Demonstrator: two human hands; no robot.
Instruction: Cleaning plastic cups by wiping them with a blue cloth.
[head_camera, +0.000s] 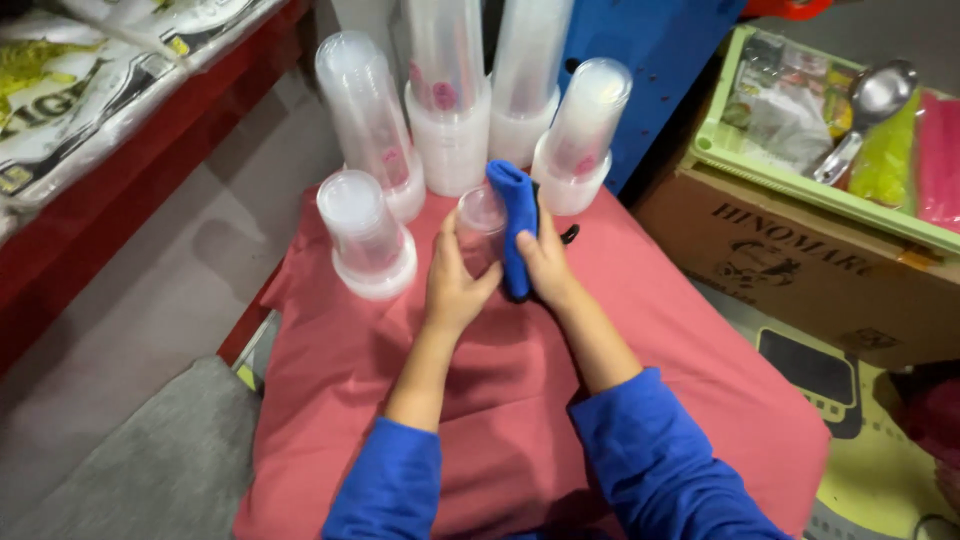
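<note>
Head view shows our two hands meeting over a red cloth (520, 400) that covers the surface in front of us. Our left hand (455, 285) wraps around a small clear plastic cup (481, 232), fingers curled on its near side and thumb up along its wall, so the cup stands roughly upright in our grasp. Our right hand (545, 262) is closed on a blue cloth (515, 225), pinching it between thumb and fingers; the cloth stands in a tall fold just to the right of the cup and presses against its side, rising a little above the cup's rim. Both hands touch each other at the cup, and blue sleeves cover our forearms below.

Just left of the held cup stands a short stack of clear cups (362, 232), upside down on the red cloth, near our left hand but apart from it. Beyond the grip, further from us, taller stacks of clear cups (447, 100) stand in a row, one of them leaning. Behind those we see a blue panel (655, 60). Well to the right of the grip sits a cardboard box (800, 265) carrying a green tray (790, 185) with packets and a metal ladle (868, 110) in it
</note>
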